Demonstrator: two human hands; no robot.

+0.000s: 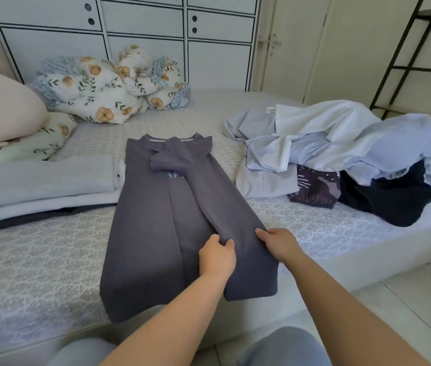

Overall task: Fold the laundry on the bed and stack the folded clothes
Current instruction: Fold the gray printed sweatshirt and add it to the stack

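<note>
the grey shirt (180,220) lies flat on the bed (37,265), sides and sleeves already folded inward, its long axis running straight away from both grips toward the collar at the far end. the left hand (217,257) pinches a raised ridge of cloth near the hem, fingers curled round it; the right hand (279,245) rests just beside it on the same fold, fingers seemingly tucked into the fabric. both grips sit at the near end, so the likely next fold carries the hem away toward the collar. left of the grips lies a folded pale blue stack (42,186); right and beyond, the unfolded laundry pile (341,154)
</note>
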